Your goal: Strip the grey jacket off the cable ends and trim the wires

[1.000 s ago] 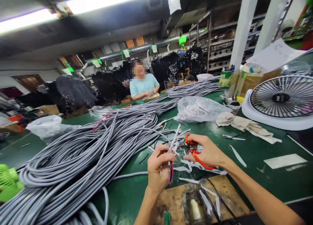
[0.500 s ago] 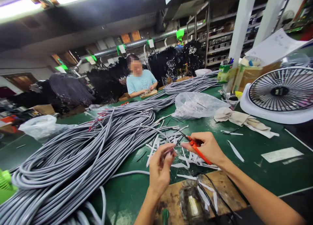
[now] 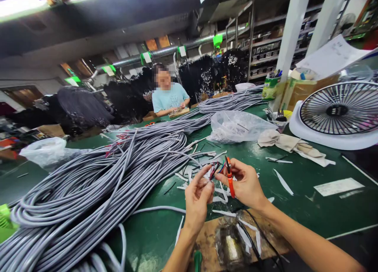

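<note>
My left hand (image 3: 197,199) pinches the end of a grey cable (image 3: 159,208), from which several thin coloured wires (image 3: 215,170) fan out, red, black and blue among them. The cable's tip is partly hidden by my fingers. In my right hand (image 3: 248,185) are orange-handled cutters (image 3: 230,182), held upright against the palm with the jaws pointing up. The right thumb and fingertips reach the wires beside my left hand. White strips (image 3: 218,200) and dark wire scraps lie on the green table (image 3: 295,213) beneath both hands.
A big heap of coiled grey cables (image 3: 97,185) covers the left side. A wooden board (image 3: 206,232) with a metal block (image 3: 232,242) sits near me. Plastic bags (image 3: 239,126), a glove (image 3: 295,144) and a fan (image 3: 339,112) lie beyond. Another person (image 3: 169,94) sits opposite.
The cutters have swung from slanting toward the wires to upright in my right hand. The coloured wires now show spread apart between both hands.
</note>
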`<state>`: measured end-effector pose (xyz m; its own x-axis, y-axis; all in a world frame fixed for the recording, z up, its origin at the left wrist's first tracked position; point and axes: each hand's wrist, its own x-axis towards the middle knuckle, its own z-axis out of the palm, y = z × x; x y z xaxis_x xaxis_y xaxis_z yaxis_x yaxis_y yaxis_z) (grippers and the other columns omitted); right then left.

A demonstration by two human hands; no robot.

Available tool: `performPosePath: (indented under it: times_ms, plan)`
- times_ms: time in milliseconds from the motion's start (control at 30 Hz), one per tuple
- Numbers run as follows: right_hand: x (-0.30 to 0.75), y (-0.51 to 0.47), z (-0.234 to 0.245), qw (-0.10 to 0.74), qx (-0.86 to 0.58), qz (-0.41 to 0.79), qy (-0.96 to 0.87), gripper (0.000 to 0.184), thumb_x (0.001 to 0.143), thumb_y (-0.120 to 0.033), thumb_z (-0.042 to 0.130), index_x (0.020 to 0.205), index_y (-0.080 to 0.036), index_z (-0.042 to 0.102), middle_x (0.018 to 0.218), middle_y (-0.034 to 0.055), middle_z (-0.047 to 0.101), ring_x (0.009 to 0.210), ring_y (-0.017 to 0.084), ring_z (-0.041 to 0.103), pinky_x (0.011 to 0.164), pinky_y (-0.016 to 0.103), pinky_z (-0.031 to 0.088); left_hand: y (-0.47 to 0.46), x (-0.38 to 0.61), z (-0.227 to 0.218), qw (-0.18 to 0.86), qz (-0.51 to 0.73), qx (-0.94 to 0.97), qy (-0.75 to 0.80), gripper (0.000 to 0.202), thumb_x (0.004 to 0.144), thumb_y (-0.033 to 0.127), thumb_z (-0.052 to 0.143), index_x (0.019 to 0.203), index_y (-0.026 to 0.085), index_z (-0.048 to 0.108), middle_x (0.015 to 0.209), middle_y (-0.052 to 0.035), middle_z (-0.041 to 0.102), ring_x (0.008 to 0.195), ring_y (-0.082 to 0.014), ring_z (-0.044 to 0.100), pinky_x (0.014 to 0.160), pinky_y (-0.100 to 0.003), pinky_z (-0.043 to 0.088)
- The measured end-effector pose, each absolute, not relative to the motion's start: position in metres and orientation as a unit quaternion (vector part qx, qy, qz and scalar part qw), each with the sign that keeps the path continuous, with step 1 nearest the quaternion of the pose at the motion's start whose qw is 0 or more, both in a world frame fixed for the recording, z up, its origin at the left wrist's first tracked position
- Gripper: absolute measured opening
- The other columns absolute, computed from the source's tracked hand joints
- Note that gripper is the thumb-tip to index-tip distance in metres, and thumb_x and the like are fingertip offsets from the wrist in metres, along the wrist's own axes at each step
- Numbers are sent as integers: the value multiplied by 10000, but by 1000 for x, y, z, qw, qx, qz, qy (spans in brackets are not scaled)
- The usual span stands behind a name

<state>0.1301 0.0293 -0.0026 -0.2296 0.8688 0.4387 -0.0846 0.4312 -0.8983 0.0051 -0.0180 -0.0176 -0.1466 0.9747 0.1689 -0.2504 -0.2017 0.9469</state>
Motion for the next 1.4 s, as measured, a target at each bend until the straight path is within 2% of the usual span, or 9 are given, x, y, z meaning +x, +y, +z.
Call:
performPosePath:
  times_ms: [100, 233, 433, 533, 733, 867, 967, 1167, 1400]
  plan:
    - [127, 26, -1, 558, -294, 436, -643, 250, 641, -321, 690, 618, -172, 491, 572, -29, 498, 516, 85, 441, 494, 197, 376, -15, 8, -18, 461, 653, 410, 439, 397, 690, 388, 645, 989, 127, 624, 473, 71, 371, 373, -16, 258, 355, -155, 193]
    - [123, 26, 0, 565, -298, 476, -604, 269, 593, -309, 719, 593, -167, 490, 542, -41, 481, 488, 71, 419, 467, 188, 358, -13, 9, -17, 451, 696, 360, 427, 310, 690, 401, 642, 795, 109, 628, 529, 21, 517, 334, 8, 267, 338, -149, 165]
    - [126, 37, 0, 527, -314, 576, -539, 349, 494, -337, 763, 564, -165, 468, 506, -67, 439, 441, 49, 377, 429, 183, 328, -18, 4, -15, 529, 642, 403, 382, 269, 684, 336, 666, 863, 179, 541, 633, 28, 535, 398, -7, 347, 353, -114, 224]
    - [128, 37, 2, 513, -311, 590, -541, 361, 468, -328, 776, 571, -165, 470, 511, -67, 447, 453, 53, 397, 439, 183, 334, -20, 4, -19, 438, 637, 463, 433, 239, 725, 292, 634, 928, 194, 557, 739, 4, 566, 478, -32, 433, 390, -125, 316]
    - [126, 27, 9, 492, -302, 603, -551, 375, 460, -326, 784, 566, -160, 465, 514, -59, 464, 453, 52, 389, 430, 185, 319, -19, 12, -23, 230, 716, 488, 442, 127, 676, 231, 681, 722, 168, 581, 724, -5, 617, 615, -92, 561, 555, -188, 447]
    - [124, 27, 8, 496, -305, 606, -542, 358, 495, -328, 768, 576, -160, 462, 508, -65, 456, 442, 45, 376, 428, 181, 313, -19, 13, -20, 304, 732, 430, 433, 135, 769, 282, 585, 734, 170, 520, 581, 28, 559, 384, -29, 407, 362, -134, 298]
    - [127, 32, 4, 501, -319, 597, -539, 353, 513, -353, 749, 588, -164, 460, 513, -63, 455, 446, 53, 389, 435, 187, 326, -20, 6, -18, 408, 680, 472, 385, 105, 810, 284, 530, 804, 184, 502, 589, 30, 547, 373, -17, 354, 357, -126, 260]
    - [139, 34, 1, 498, -345, 386, -696, 209, 677, -303, 625, 654, -173, 463, 600, -38, 452, 552, 88, 416, 521, 208, 343, -20, -17, -13, 348, 667, 557, 353, 66, 787, 158, 547, 823, 183, 498, 776, -9, 580, 542, -61, 495, 490, -175, 395]
    - [134, 26, -3, 456, -305, 152, -822, 173, 663, -253, 622, 663, -165, 473, 652, -12, 470, 586, 103, 400, 553, 212, 323, -25, -18, -13, 157, 682, 597, 392, 132, 752, 51, 504, 715, 178, 503, 599, 40, 513, 545, -74, 504, 581, -207, 440]
